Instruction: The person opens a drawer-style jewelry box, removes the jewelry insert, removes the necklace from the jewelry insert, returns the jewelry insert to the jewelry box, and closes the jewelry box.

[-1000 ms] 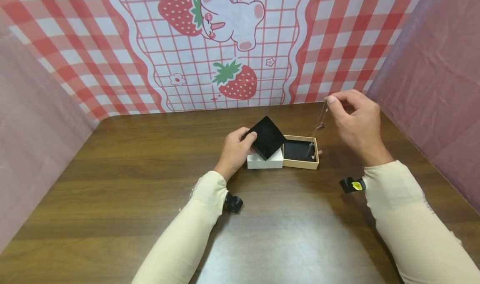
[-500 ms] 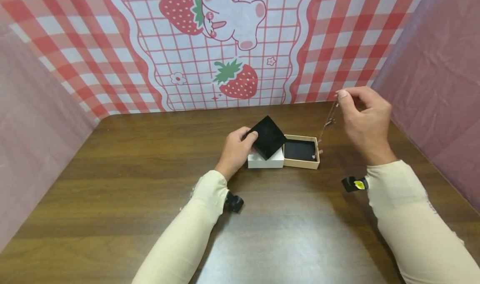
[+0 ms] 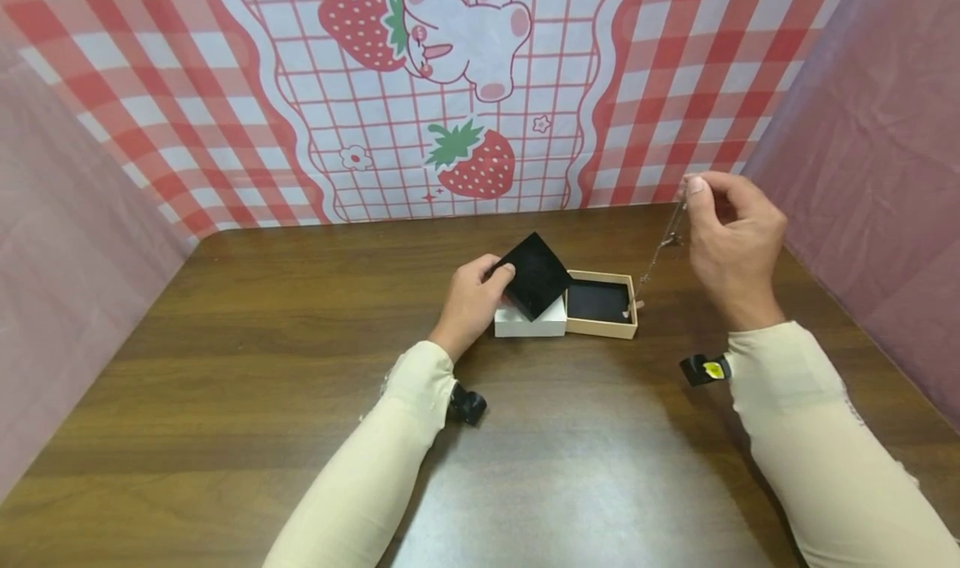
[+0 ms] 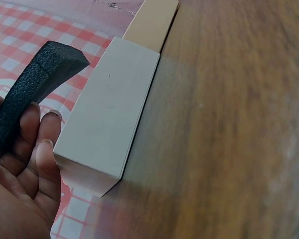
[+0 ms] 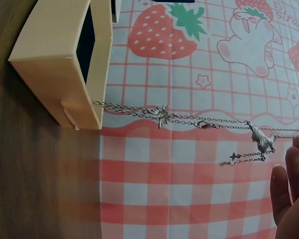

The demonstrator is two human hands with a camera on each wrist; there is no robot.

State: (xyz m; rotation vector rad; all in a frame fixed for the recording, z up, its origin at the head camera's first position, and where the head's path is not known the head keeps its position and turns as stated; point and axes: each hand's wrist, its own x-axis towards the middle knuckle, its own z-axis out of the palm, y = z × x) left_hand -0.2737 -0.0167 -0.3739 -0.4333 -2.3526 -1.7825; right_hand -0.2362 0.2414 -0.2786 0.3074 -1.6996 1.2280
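1. The step in hand seems to be drawing the necklace (image 5: pixel 204 124) out of the tan box (image 3: pixel 603 329), with the black pad (image 3: pixel 533 276) held aside; one instant cannot settle the direction.
2. Right hand (image 3: pixel 737 234), right of centre in the head view: thumb and forefinger pinch the upper end of the necklace. Left hand (image 3: pixel 474 293), near the centre: grasping the pad above the white box (image 3: pixel 531 326).
3. The necklace slants from the right hand down to the right wall of the tan box, which sits on the surface (image 3: pixel 300 343). Whether it snags there I cannot tell.
4. The next move probably calls for a gentle lift that clears the wall without tugging, the pad staying out of the way.
5. The necklace is silvery, its fine links doubled; in the right wrist view a winged charm (image 5: pixel 162 116) sits left of centre, an animal-shaped pendant (image 5: pixel 260 139) right, small drops (image 5: pixel 233 157) below.
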